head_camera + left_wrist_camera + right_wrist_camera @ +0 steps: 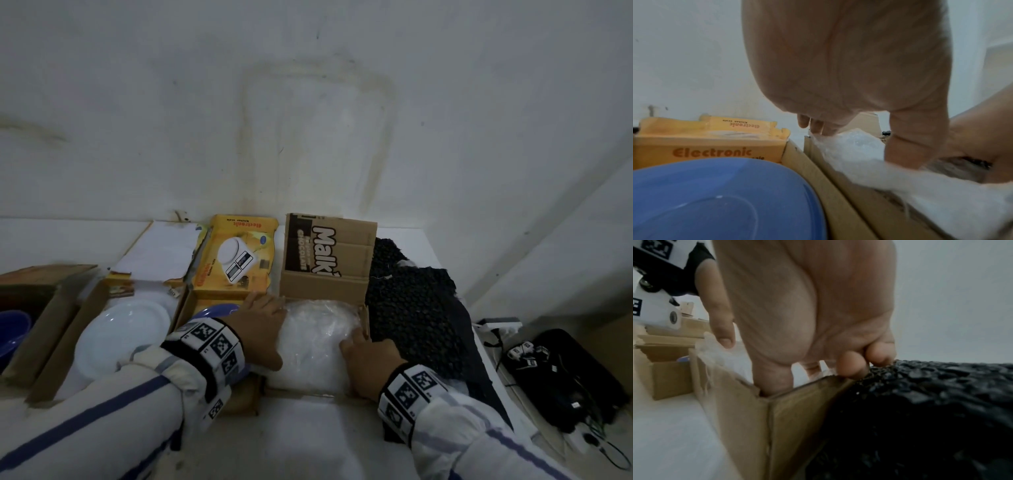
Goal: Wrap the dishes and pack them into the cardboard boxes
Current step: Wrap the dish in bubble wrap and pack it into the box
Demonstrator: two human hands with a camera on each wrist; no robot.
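Observation:
A dish bundled in clear bubble wrap (315, 335) fills the open brown cardboard box (325, 284) printed "Malki". My left hand (263, 322) grips the bundle's left side, thumb (906, 146) pressed into the wrap (855, 152), fingertips (813, 126) down at the far edge by the box wall. My right hand (363, 346) holds the right side. Its thumb (772, 379) is tucked inside the box's near corner (793, 418), and its outer fingers (853, 366) curl at the rim. The dish itself is hidden by the wrap.
A blue plate (215, 310) lies in the neighbouring box beside a yellow kitchen-scale carton (236, 253). A bare white plate (120, 335) sits further left. Black bubble wrap (411, 308) is piled against the box's right side. A black device with cables (568, 377) lies far right.

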